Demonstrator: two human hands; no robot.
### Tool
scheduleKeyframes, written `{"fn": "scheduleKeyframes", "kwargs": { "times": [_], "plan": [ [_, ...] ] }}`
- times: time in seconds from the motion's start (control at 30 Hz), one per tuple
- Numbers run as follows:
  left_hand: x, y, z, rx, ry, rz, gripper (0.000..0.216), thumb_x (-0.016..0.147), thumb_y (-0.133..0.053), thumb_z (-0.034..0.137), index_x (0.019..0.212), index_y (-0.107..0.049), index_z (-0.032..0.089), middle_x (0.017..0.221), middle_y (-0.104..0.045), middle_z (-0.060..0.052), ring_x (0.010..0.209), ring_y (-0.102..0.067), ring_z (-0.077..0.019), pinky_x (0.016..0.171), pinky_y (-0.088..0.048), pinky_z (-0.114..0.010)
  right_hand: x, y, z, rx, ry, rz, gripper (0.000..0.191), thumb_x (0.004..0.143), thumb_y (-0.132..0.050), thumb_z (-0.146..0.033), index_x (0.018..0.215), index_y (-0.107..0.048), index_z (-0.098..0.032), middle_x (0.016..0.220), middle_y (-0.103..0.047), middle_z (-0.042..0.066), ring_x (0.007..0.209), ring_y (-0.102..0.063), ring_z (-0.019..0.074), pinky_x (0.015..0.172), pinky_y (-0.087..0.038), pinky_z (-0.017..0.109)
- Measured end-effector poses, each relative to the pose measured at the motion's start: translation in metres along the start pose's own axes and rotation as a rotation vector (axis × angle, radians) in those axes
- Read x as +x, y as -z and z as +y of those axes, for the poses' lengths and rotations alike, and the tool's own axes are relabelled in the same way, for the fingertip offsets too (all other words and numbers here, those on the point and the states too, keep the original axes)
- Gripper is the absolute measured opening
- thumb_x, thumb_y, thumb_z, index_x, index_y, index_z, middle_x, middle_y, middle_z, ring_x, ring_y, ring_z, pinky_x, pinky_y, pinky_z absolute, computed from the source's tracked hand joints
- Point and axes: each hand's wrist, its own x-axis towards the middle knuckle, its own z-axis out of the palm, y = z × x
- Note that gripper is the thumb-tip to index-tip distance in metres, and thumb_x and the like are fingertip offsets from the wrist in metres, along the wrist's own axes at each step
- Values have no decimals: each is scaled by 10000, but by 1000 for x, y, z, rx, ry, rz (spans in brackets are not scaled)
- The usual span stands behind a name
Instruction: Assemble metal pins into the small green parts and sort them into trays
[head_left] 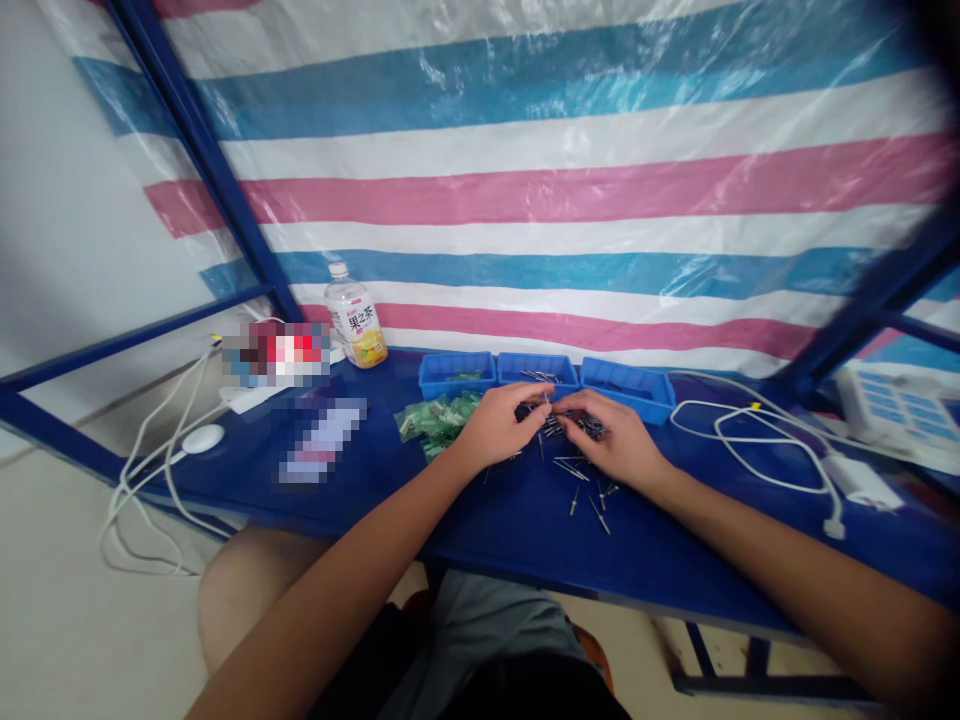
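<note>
My left hand [502, 420] is closed in a pinch, with the tip of a thin metal piece, likely a blind rivet [547, 399], showing at its fingertips. Close beside it, my right hand [611, 435] has its thumb and fingers curled together over the pile; what lies between them is hidden. Beneath both hands is a heap of metal blind rivets [572, 467], with several strewn toward the front edge. Small green-tinted plastic bags [439, 420] lie left of my left hand. Behind the hands stand three blue bins in a row: left [457, 378], middle [517, 366] holding rivets, and right [634, 392].
On the blue table [525, 545], a drink bottle [356, 320] stands at the back left, near a blurred-out phone-like object [322, 440]. White cables [750, 440] and a charger [862, 482] lie at right. More cables [161, 480] hang over the left edge. Striped plastic sheeting [525, 190] closes the back.
</note>
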Motion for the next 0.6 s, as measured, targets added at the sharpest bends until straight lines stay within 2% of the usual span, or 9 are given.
{"fn": "scheduleKeyframes", "kwargs": {
  "times": [0.07, 0.17, 0.3, 0.37, 0.5, 0.6],
  "plan": [
    [1, 0, 0, -47, 26, 37, 272, 981, -639, 254, 1244, -691, 206, 1270, -757, -74, 1083, -764, -218, 994, -600, -357, -1, -1, 1, -8, -63, 33, 215, 1000, -627, -331, 1190, -696, -258, 1136, -758, 82, 927, -731, 254, 819, -608, 410],
    [0, -2, -1, -113, 55, 55, 112, 982, -652, 248, 1086, -651, 206, 1111, -787, -50, 1034, -778, -200, 958, -612, -330, -2, -1, 3, 15, -149, 64, 244, 996, -640, -380, 1194, -703, -251, 1113, -760, 83, 893, -732, 249, 760, -613, 383],
    [-1, -4, -3, -126, 82, 46, 200, 934, -717, 218, 1032, -543, 217, 1046, -755, -22, 942, -791, -179, 812, -614, -267, -1, -3, 3, 139, -192, 66, 329, 988, -665, -414, 1275, -684, -255, 1067, -752, 78, 942, -731, 251, 834, -614, 393],
    [-1, -4, -4, -88, 66, 16, 226, 920, -734, 204, 1018, -531, 220, 1044, -742, -16, 947, -788, -176, 798, -602, -258, -1, -4, 3, 221, -200, 45, 370, 981, -681, -422, 1314, -670, -262, 1070, -748, 74, 948, -731, 244, 832, -612, 386],
    [-1, -3, -5, 16, 16, -37, 200, 913, -752, 214, 1018, -581, 221, 1018, -755, -13, 976, -766, -180, 880, -596, -298, -1, -4, 5, 251, -194, 1, 260, 978, -687, -436, 1154, -746, -254, 1047, -756, 73, 918, -728, 237, 801, -602, 371],
    [0, -2, -4, 47, 5, 1, 181, 921, -754, 241, 1044, -623, 217, 1032, -770, -23, 969, -755, -182, 916, -599, -318, -2, -4, 6, 185, -200, 6, 225, 983, -676, -438, 1051, -765, -243, 1002, -767, 69, 888, -722, 234, 794, -588, 368]
  ]
}}
